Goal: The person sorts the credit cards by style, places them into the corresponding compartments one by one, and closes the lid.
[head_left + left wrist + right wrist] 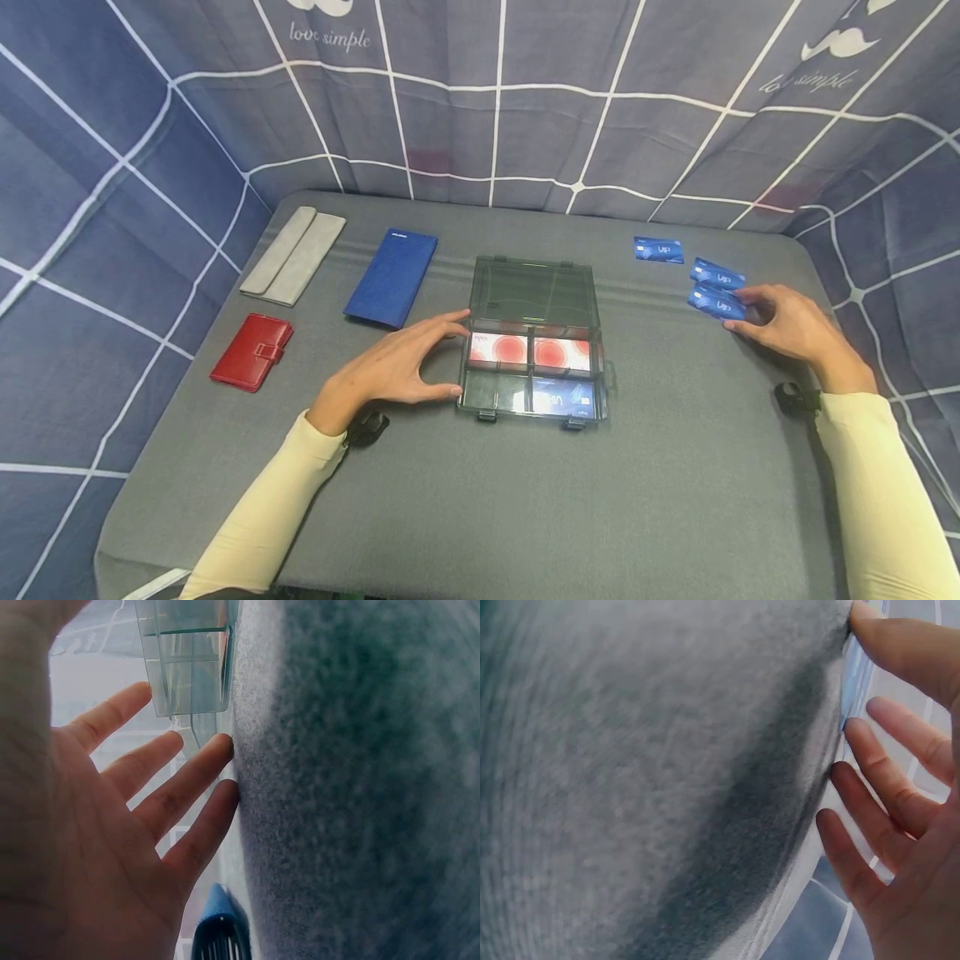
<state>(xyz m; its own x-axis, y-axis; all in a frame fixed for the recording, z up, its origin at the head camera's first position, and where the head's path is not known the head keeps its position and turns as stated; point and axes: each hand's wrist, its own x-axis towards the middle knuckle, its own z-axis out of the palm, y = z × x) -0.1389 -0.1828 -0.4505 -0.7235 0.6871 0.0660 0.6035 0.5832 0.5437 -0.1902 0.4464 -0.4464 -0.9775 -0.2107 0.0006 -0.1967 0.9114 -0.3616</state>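
Note:
A dark translucent plastic box (pixel 533 292) lies with its lid folded back. Red-and-white cards (pixel 498 348) fill both rear compartments, and one blue VIP card (pixel 561 397) lies in the front right compartment. My left hand (pixel 393 362) is at the box's left side, fingers extended, thumb near the front left corner; the left wrist view shows these fingers spread. At the right, my right hand (pixel 787 325) has thumb and index finger at opposite edges of a blue VIP card (pixel 712 302), pinching it at the tabletop. A second blue card (pixel 716 273) touches it from behind.
Another blue card (pixel 658 250) lies farther back. To the left are a blue folder-like wallet (pixel 392 277), a light grey wallet (pixel 294 254) and a red wallet (pixel 252 352) with a strap. A checked curtain (pixel 555 133) surrounds the grey table (pixel 525 517).

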